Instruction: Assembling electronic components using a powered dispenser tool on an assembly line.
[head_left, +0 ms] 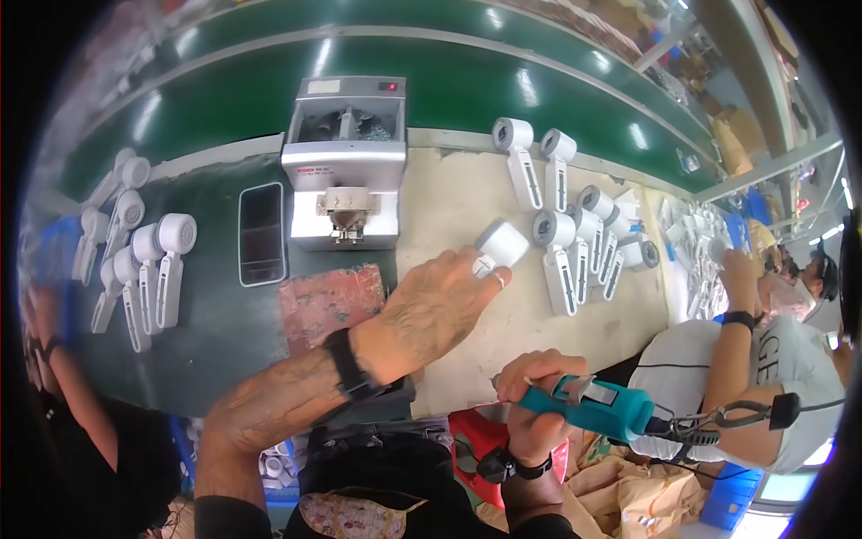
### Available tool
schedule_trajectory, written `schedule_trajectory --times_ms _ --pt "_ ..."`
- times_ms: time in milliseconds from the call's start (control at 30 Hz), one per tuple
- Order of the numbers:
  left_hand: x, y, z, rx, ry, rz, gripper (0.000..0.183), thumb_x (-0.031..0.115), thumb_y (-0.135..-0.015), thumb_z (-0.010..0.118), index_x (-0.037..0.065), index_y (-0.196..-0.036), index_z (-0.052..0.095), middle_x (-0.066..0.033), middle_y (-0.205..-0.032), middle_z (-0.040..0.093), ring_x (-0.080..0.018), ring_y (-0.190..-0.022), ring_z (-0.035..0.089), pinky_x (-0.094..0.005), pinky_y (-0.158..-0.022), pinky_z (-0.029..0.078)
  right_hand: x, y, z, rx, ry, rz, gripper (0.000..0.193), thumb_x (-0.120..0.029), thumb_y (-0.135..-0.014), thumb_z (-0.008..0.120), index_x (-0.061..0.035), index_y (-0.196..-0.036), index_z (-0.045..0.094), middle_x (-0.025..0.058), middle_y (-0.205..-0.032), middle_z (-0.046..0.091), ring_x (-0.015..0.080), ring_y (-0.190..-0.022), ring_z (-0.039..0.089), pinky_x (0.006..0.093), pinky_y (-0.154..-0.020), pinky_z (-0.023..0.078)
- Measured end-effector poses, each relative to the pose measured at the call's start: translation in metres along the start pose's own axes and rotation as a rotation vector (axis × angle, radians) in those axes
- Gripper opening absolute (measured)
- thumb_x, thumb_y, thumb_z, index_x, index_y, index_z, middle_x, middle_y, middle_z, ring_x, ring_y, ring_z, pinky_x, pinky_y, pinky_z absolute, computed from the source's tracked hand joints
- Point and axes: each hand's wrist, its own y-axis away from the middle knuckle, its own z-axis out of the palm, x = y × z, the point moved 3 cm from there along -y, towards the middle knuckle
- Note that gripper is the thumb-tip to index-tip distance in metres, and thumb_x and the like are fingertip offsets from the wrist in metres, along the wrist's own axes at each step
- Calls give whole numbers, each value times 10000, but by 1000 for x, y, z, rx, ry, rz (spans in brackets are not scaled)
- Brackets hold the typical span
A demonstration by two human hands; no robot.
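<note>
My left hand (pixel 449 301) reaches across the pale mat, its fingers closed round a white handheld fan (pixel 503 243) with a squarish-looking head; the handle is mostly hidden under the hand. In my right hand (pixel 537 395) is a teal electric screwdriver (pixel 600 408), its tip pointing left and its cord and hanging hook trailing right. To the right of the held fan stands a group of similar white fans (pixel 555 230), handles toward me. Two more fans (pixel 521 171) lie farther back.
A silver screw feeder machine (pixel 346 166) stands at the back middle. Beside it are a dark rectangular tray (pixel 261 235) and a worn red pad (pixel 330 305). Several white fans (pixel 171 260) lie on the left. A green conveyor belt (pixel 449 85) runs behind. Co-workers sit on both sides.
</note>
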Motion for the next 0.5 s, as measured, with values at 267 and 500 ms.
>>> schedule_trajectory --times_ms 267,500 --pt "-28 69 -62 115 116 -175 468 100 -806 677 80 -1257 554 -112 -996 614 -286 -912 598 -400 -752 500 12 -21 40 -62 -55 113 752 -676 -807 639 13 -1064 481 85 -756 519 224 -671 555 350 -612 463" --pt "-52 93 -58 243 255 -150 282 148 -787 718 47 -1040 646 -104 -1010 629 -281 -909 594 -394 -812 504 5 -32 70 -101 -174 147 775 -701 -815 596 19 -1076 479 88 -744 526 206 -644 541 335 -590 445"
